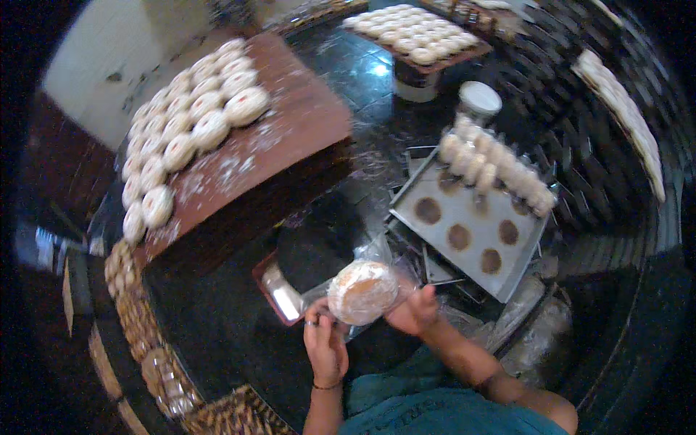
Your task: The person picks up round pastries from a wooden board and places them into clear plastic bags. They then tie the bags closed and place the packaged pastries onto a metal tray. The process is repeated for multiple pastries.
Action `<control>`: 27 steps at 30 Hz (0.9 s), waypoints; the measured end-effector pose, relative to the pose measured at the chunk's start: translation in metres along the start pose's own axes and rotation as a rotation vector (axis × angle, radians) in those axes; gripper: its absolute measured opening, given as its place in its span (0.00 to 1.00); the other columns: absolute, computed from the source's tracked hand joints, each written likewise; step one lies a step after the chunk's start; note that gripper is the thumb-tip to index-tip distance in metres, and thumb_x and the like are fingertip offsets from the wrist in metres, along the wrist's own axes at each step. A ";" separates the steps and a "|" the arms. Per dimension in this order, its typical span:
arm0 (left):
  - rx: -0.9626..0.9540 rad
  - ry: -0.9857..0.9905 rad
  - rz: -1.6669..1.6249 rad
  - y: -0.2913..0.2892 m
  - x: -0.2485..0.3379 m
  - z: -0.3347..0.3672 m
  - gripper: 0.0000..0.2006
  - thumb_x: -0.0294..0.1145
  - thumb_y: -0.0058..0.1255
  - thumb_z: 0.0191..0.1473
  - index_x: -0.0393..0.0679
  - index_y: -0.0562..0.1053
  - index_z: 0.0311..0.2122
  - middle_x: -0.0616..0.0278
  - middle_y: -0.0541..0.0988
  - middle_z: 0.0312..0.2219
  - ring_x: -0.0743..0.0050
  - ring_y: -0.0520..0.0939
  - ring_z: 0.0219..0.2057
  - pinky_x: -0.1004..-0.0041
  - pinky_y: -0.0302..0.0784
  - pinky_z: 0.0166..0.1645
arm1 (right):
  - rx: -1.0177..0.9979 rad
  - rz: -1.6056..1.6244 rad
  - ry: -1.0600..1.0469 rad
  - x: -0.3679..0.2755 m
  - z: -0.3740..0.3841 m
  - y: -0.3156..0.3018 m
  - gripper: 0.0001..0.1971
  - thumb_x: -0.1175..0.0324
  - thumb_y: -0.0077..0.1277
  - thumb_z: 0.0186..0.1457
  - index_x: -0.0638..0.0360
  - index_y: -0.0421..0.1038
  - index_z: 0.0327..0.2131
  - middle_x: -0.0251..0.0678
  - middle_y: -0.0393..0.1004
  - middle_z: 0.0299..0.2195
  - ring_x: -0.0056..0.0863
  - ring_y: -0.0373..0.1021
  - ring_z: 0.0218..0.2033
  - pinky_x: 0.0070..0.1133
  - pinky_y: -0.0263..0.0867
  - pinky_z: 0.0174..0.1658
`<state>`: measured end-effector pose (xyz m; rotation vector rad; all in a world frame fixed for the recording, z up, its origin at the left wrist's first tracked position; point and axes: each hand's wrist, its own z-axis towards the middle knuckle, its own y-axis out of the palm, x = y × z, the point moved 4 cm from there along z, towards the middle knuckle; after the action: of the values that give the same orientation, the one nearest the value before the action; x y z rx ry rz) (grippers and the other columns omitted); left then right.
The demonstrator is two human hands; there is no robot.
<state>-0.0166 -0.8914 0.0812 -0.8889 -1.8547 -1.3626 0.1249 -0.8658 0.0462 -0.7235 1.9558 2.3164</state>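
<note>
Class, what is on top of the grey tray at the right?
Pale rolls lie along the far part of the grey tray; brown round spots mark the rest. The surface beneath the rolls is covered.

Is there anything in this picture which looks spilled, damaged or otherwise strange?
White powder lies scattered over the brown tabletop beside the pale rounds, like a spill. The metal tray has dark round marks, perhaps scorching. The round bread between the left hand and right hand shows no clear damage.

The blurred bread [362, 292] seems brown with white patches.
</note>
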 end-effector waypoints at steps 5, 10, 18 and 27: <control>-0.062 -0.030 0.067 0.028 -0.013 0.016 0.17 0.38 0.37 0.58 0.33 0.66 0.44 0.53 0.72 0.39 0.66 0.74 0.39 0.65 0.72 0.46 | 0.537 0.168 -0.207 -0.064 -0.007 -0.033 0.23 0.60 0.48 0.53 0.60 0.60 0.50 0.37 0.65 0.49 0.32 0.62 0.51 0.33 0.55 0.56; 0.146 0.059 0.265 -0.023 0.001 0.014 0.13 0.35 0.39 0.58 0.36 0.67 0.42 0.59 0.71 0.37 0.71 0.72 0.36 0.71 0.69 0.44 | 1.240 -0.524 -1.010 -0.209 -0.038 -0.166 0.20 0.70 0.51 0.50 0.60 0.62 0.48 0.38 0.66 0.47 0.28 0.64 0.48 0.25 0.58 0.52; 0.237 -0.027 0.347 -0.030 -0.012 0.008 0.15 0.37 0.44 0.57 0.37 0.68 0.44 0.58 0.74 0.36 0.67 0.75 0.38 0.67 0.72 0.44 | 1.584 -1.566 -1.005 -0.315 0.012 -0.300 0.37 0.59 0.52 0.49 0.63 0.46 0.57 0.53 0.50 0.56 0.48 0.47 0.58 0.33 0.44 0.59; 0.302 -0.110 0.386 -0.015 -0.039 0.010 0.15 0.37 0.45 0.57 0.38 0.69 0.44 0.59 0.74 0.37 0.67 0.75 0.40 0.66 0.70 0.47 | 1.383 -1.601 -0.985 -0.350 0.012 -0.305 0.40 0.54 0.50 0.51 0.63 0.41 0.59 0.53 0.43 0.58 0.48 0.43 0.59 0.34 0.41 0.60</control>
<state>-0.0088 -0.8902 0.0390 -1.1056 -1.7898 -0.7904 0.5282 -0.6946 -0.1091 -0.4049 1.0559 0.0679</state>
